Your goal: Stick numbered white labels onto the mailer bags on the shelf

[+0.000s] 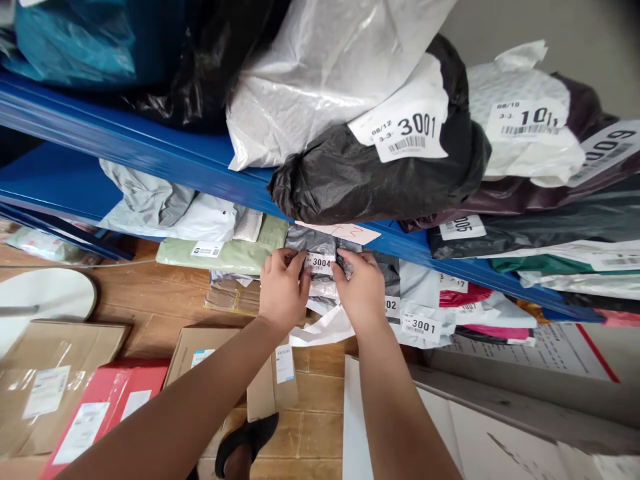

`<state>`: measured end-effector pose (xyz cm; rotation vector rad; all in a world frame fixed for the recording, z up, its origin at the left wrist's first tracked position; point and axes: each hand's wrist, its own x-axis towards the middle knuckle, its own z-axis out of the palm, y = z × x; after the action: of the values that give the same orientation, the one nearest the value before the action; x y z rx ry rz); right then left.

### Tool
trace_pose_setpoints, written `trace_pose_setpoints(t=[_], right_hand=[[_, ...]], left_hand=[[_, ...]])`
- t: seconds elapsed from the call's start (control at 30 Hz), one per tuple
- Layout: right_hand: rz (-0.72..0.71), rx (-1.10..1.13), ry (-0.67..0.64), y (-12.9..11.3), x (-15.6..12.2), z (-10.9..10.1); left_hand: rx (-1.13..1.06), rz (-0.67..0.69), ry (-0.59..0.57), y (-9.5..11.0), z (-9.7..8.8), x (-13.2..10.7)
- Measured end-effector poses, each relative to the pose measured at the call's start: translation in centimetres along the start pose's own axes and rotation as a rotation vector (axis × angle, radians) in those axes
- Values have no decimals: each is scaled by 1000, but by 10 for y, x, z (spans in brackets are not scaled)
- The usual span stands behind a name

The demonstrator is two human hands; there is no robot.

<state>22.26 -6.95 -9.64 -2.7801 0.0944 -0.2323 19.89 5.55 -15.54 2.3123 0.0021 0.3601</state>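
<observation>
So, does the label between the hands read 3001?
No, the label on the grey parcel reads 3004.

We see a blue shelf [150, 153] running across, loaded above with a white bag [320, 73], a black bag [350, 180] tagged 3001 just below it, and a second white bag [525, 133] to the right. A teal bag [75, 33] sits at top left. Under the shelf we find a green parcel [225, 253] below a pale grey one [165, 210], and at right a pink parcel [460, 293]. On the wooden floor [150, 300] a red box [105, 407] lies between a taped box [45, 380] and a brown box [200, 350], near a black shoe [245, 437].
</observation>
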Motion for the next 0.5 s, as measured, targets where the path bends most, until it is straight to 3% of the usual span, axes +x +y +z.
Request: trace_pose_setpoints(t=[0.13, 0.2, 0.33, 0.5], right_hand=[[-105, 7, 32, 2, 1, -2], [-218, 25, 27, 2, 1, -1], [-387, 42, -195, 6, 9, 2], [-322, 6, -375, 14, 22, 3]], left_hand=[[-133, -233, 86, 12, 8, 13], [-169, -255, 124, 14, 9, 18], [-57, -33, 134, 11, 11, 18], [-108, 366, 162, -2, 16, 8]])
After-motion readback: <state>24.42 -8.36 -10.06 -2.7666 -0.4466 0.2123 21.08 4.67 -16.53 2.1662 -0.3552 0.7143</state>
